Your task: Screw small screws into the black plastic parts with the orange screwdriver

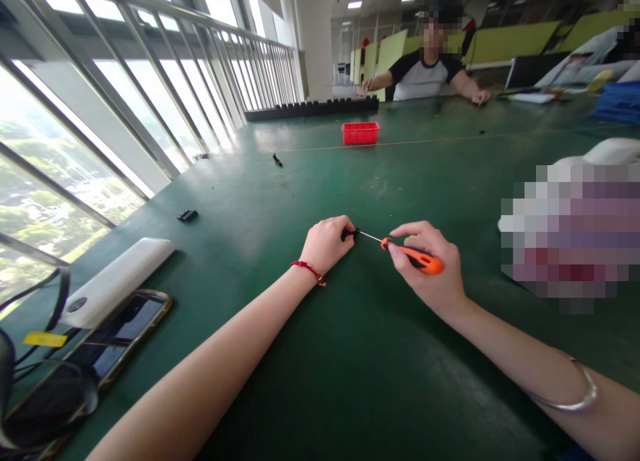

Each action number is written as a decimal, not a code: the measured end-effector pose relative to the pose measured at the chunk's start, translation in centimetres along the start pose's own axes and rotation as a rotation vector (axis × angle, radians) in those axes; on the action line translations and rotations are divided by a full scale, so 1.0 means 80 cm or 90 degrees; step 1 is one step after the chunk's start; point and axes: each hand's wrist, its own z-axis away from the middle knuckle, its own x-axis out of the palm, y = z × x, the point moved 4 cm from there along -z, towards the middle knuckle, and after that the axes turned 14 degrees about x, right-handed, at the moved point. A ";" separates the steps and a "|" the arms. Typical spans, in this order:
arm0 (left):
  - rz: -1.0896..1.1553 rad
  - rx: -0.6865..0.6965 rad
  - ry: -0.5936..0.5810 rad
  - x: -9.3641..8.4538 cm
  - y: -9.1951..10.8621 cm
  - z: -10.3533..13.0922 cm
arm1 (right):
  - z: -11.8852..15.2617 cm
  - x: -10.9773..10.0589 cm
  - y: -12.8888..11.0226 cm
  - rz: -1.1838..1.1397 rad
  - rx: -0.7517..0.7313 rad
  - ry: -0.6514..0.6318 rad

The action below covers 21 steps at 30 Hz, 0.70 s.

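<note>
In the middle of the head view, my left hand (327,243) rests on the green table with its fingers closed on a small black part (349,234). Most of that part is hidden by the fingers, so its kind does not show. My right hand (434,264) grips a screwdriver (425,261) with an orange and black handle, held nearly level. The thin metal shaft points left, and its tip meets the black part at my left fingertips.
Left on the green table (280,301) lie a white power bank (120,278), a phone (125,328), cables and a small black piece (188,216). Ahead are another black piece (277,160), a red bin (361,133) and a long black rack (320,107). A person (427,68) sits opposite.
</note>
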 end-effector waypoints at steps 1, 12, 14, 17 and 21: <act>0.002 -0.001 0.002 0.000 0.000 0.000 | 0.000 0.001 0.000 0.008 0.003 -0.008; 0.006 -0.021 0.012 -0.002 0.000 0.000 | 0.000 0.003 0.004 0.010 0.028 -0.018; 0.007 -0.020 0.013 -0.002 -0.001 0.000 | 0.000 0.002 0.004 -0.001 0.023 -0.005; 0.006 -0.017 0.013 -0.002 -0.001 0.000 | -0.001 -0.001 0.004 -0.033 0.014 0.028; 0.010 -0.015 0.011 -0.001 -0.001 0.000 | -0.001 0.002 0.003 -0.003 0.034 -0.016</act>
